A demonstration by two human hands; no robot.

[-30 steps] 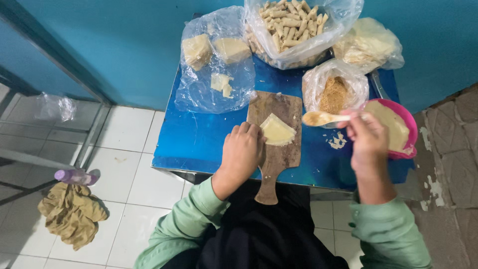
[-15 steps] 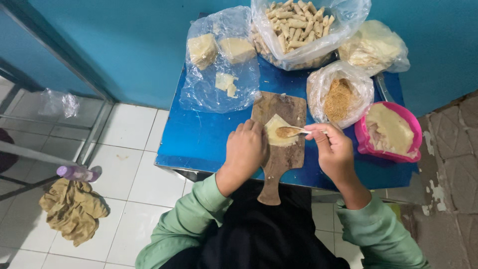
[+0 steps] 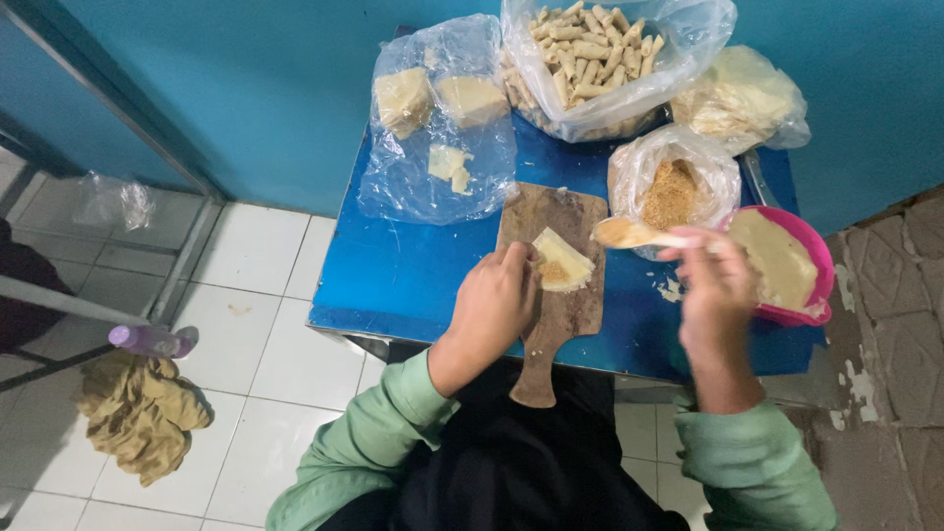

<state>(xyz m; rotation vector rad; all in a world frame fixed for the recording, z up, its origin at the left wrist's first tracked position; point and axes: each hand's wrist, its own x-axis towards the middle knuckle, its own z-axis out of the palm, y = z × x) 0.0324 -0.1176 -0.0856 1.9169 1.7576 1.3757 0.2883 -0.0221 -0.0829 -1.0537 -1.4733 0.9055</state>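
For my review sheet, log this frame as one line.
left hand: pressing wrapper on wooden board | right hand: holding wooden spoon near pink bowl | surface: blue table

**Figure: The person's clothing, seen from the head camera**

The left hand [image 3: 497, 300] and the right hand [image 3: 720, 290] are both bare, with no gloves, rings or watch showing. Each forearm is bare from the wrist down to a cuff. Both arms wear long sleeves of soft, light green cloth: the left sleeve [image 3: 369, 442] bunches into folds near its cuff and widens toward the shoulder, and the right sleeve [image 3: 752, 472] shows a gathered cuff with creases below it. Between the sleeves lies a black garment [image 3: 511, 472], plain and unmarked, covering the front of the body down to the lower edge of the view. No print or fastening can be made out.
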